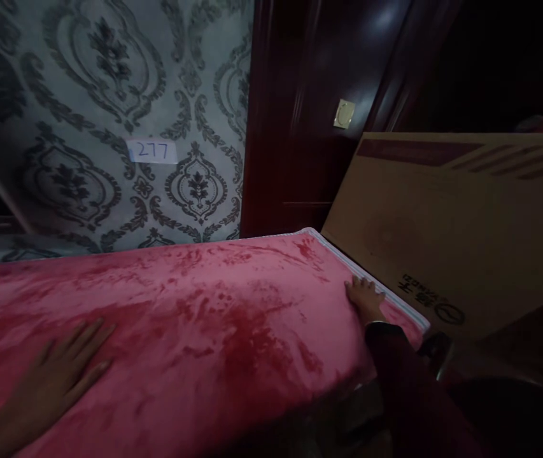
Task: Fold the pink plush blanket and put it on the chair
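A pink plush cloth point(261, 286) with darker red patches lies spread over a long flat surface. A pale trim runs along its right edge. My left hand point(61, 375) rests flat on the cloth at the lower left, fingers stretched out. At the right end, my right hand point(365, 298) lies on the cloth beside the trimmed edge with its fingers spread. A dark red sleeve covers that arm, and a band shows at the wrist. Neither hand grips anything.
A large cardboard box point(443, 229) leans just beyond the cloth's right edge. Behind stand a patterned wall point(195, 121) with a paper label point(153, 151) reading 277, and a dark red wooden panel point(295, 127). The lower right is dark.
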`<state>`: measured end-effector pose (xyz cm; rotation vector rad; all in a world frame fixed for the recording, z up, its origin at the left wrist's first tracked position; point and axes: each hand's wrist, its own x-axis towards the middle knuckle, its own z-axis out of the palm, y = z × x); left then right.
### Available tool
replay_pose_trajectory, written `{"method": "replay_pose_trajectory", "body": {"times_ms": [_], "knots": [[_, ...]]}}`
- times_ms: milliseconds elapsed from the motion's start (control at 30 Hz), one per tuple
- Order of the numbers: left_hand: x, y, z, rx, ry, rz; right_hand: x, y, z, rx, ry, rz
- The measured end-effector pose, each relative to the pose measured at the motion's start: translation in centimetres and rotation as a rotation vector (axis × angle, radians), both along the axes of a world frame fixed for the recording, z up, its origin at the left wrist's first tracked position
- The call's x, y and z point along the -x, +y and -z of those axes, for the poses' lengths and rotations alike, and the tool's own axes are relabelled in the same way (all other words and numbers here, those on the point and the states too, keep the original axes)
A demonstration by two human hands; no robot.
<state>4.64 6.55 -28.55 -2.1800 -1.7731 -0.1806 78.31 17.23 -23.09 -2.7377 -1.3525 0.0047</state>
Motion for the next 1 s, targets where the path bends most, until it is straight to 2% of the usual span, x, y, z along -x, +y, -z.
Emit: {"method": "replay_pose_trajectory", "body": {"times_ms": [67,167,233,267,333,433,533,567,633,700,733,800,867,1000], "knots": [[-0.9,-0.5,-0.7,-0.055,-0.031,0.026,2.6,0.1,-0.3,-0.054,-0.026,-0.052],[-1.9,-0.9,-1.6,-0.052,-0.046,0.018,7.5,-0.4,0.4,-0.082,-0.077,-0.430],[-2.4,-1.0,-2.0,-0.021,-0.064,0.003,9.7,-1.2,1.3,-0.027,-0.078,-0.581],[-2.6,-1.0,-2.3,0.001,-0.074,-0.003,10.1,-1.7,1.6,0.000,-0.072,-0.579],[-3.0,-1.0,-2.7,0.040,-0.095,-0.013,9.9,-2.4,1.7,0.026,-0.053,-0.483],[-3.7,-1.2,-3.3,0.073,-0.135,-0.033,9.1,-3.1,0.8,0.040,0.011,-0.334],[-4.6,-1.7,-3.9,0.110,-0.182,-0.051,11.2,-3.5,-0.2,0.019,0.042,-0.240],[-4.9,-1.8,-4.0,0.127,-0.198,-0.046,12.7,-3.8,-0.3,0.000,0.027,-0.268],[-5.4,-2.2,-4.4,0.154,-0.221,-0.027,16.3,-4.6,0.3,-0.024,-0.018,-0.438],[-5.6,-2.5,-4.7,0.173,-0.237,-0.034,19.4,-5.6,1.3,-0.016,-0.053,-0.633],[-5.4,-2.7,-4.8,0.171,-0.240,-0.049,20.4,-6.0,2.0,-0.015,-0.064,-0.682],[-4.2,-3.2,-5.1,0.162,-0.235,-0.099,21.0,-6.5,3.4,-0.044,-0.079,-0.697],[-1.8,-4.2,-5.4,0.152,-0.227,-0.180,20.2,-6.3,4.9,-0.097,-0.073,-0.710],[6.2,-7.8,-6.6,0.171,-0.221,-0.444,17.3,-4.4,7.8,-0.200,-0.062,-0.744]]}}
